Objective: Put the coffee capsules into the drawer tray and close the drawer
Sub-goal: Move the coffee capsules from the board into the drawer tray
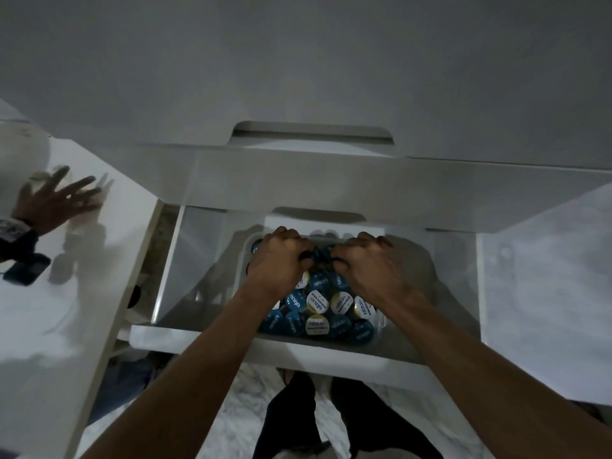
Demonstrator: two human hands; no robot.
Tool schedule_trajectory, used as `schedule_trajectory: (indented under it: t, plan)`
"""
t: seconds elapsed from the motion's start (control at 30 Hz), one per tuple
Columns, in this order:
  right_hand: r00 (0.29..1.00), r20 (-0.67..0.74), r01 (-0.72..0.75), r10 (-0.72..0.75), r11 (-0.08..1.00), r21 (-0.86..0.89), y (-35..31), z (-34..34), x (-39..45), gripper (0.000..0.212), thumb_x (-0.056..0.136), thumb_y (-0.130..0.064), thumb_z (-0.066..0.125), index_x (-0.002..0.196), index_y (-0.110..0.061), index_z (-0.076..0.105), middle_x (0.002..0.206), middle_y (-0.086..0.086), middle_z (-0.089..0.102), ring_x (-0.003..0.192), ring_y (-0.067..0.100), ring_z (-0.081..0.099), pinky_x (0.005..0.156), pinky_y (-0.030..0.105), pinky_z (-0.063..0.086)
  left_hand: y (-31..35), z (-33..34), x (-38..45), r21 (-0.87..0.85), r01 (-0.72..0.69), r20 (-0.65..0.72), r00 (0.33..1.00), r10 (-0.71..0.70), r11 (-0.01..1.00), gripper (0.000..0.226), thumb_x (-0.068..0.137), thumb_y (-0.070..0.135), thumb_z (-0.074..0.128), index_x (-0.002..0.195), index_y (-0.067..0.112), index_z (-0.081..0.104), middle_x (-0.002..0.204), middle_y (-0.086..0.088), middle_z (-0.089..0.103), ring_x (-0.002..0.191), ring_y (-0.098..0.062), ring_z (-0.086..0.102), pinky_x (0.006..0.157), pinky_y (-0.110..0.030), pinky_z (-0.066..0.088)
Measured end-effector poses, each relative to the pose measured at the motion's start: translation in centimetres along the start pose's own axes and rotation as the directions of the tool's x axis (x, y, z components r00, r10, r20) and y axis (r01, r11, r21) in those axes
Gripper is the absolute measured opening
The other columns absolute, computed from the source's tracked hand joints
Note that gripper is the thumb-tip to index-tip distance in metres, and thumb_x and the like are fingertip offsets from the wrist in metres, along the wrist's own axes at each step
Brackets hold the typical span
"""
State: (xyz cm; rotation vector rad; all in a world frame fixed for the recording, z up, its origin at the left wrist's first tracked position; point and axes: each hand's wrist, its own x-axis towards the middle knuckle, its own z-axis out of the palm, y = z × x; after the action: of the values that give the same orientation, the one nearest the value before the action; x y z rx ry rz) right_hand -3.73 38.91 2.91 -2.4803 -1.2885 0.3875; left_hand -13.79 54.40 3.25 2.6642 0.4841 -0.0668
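Note:
A white drawer (198,332) stands pulled out below me. Inside it a clear plastic tray (381,321) holds several coffee capsules (314,304) with blue or white lids, packed close together. My left hand (276,260) and my right hand (366,265) are both over the far half of the tray, fingers curled down onto dark capsules between them. Each hand hides the capsules beneath it, and the tray's far rim is mostly covered.
A white cabinet front with a cut-out handle (311,132) rises behind the drawer. On the white counter (49,326) to the left, another person's hand (56,200) is spread out, with a dark phone-like object (26,271) beside it. My legs (298,412) stand on pale floor below.

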Motion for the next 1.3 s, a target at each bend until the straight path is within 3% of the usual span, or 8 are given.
schedule_trajectory:
  t: [0.27,0.43,0.77,1.07,1.3]
  plan:
    - [0.999,-0.011,-0.034,0.034,0.999,-0.021,-0.1,0.0,-0.2,0.021,0.089,-0.041,0.058,0.094,-0.028,0.074,0.087,-0.003,0.071,0.088,0.017,0.058,0.079,0.032,0.045,-0.5,-0.1,-0.6,0.043,0.015,-0.027,1.0,-0.014,0.999,0.012,0.082,0.029,0.072,0.091,0.021,0.074,0.094,0.0,0.073,0.094,-0.02,0.061,0.089,-0.038,0.047]
    - [0.998,0.014,-0.062,0.062,0.997,-0.035,0.1,0.2,-0.3,0.021,0.092,-0.036,0.054,0.091,-0.025,0.072,0.088,-0.003,0.07,0.087,0.016,0.057,0.083,0.033,0.048,-0.8,0.0,-0.8,0.041,0.012,-0.029,1.0,-0.011,0.999,0.019,0.086,0.037,0.068,0.096,0.022,0.075,0.099,0.0,0.072,0.099,-0.019,0.06,0.092,-0.041,0.045]
    - [0.997,0.016,-0.073,0.074,0.996,-0.046,-0.1,0.2,-0.2,0.025,0.094,-0.042,0.055,0.109,-0.028,0.069,0.1,0.0,0.071,0.096,0.019,0.06,0.087,0.037,0.045,-0.9,-0.1,-0.8,0.018,0.056,-0.051,0.997,-0.055,0.998,0.011,0.082,0.026,0.073,0.091,0.022,0.078,0.098,-0.002,0.071,0.098,-0.023,0.059,0.09,-0.043,0.046]
    - [0.996,-0.005,-0.091,0.09,0.994,-0.057,-0.1,0.4,-0.3,0.026,0.093,-0.043,0.055,0.11,-0.028,0.068,0.103,-0.001,0.072,0.098,0.02,0.06,0.088,0.036,0.043,-0.9,0.3,-0.7,0.052,0.041,-0.031,0.999,-0.039,0.998,0.016,0.087,0.035,0.068,0.092,0.023,0.077,0.099,0.0,0.07,0.1,-0.021,0.056,0.091,-0.038,0.043]
    - [0.993,-0.035,-0.11,0.113,0.992,0.064,-0.5,-0.3,-1.1,0.023,0.092,-0.04,0.059,0.11,-0.029,0.067,0.096,-0.002,0.073,0.094,0.021,0.064,0.085,0.038,0.053,-1.0,-0.4,-1.4,-0.077,0.068,-0.118,0.99,-0.077,0.995,0.016,0.081,0.03,0.075,0.091,0.018,0.076,0.091,-0.004,0.07,0.087,-0.022,0.061,0.082,-0.042,0.053]
